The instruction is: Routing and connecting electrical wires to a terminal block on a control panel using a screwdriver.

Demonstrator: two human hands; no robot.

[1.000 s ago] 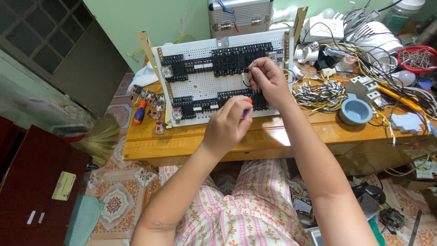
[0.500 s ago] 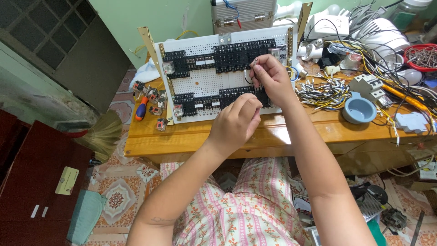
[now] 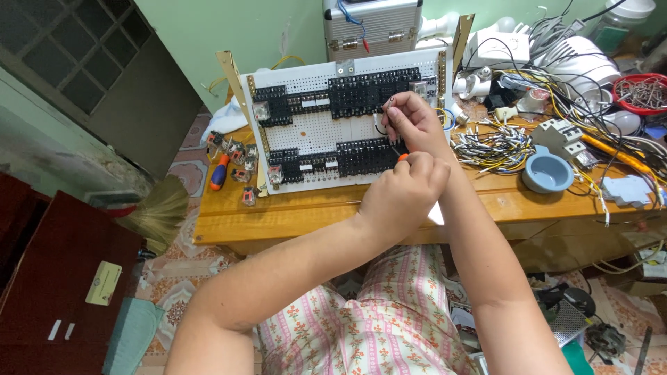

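A white perforated board (image 3: 313,132) carrying rows of black terminal blocks leans on the wooden table (image 3: 292,215). My left hand (image 3: 403,191) is closed around a screwdriver with an orange handle (image 3: 402,157), its tip at the lower row of black blocks (image 3: 361,156). My right hand (image 3: 410,118) pinches a thin black wire (image 3: 379,126) against the board between the two rows of blocks.
Loose relays and an orange-and-blue screwdriver (image 3: 219,172) lie left of the board. A bundle of cut wires (image 3: 490,146), a blue bowl (image 3: 547,172), a breaker (image 3: 559,135) and a red bowl of metal bits (image 3: 643,92) sit at the right. A metal case (image 3: 372,24) stands behind.
My left hand has shifted right and slightly up with the screwdriver toward the lower row of blocks. My right hand stays at the board with the wire.
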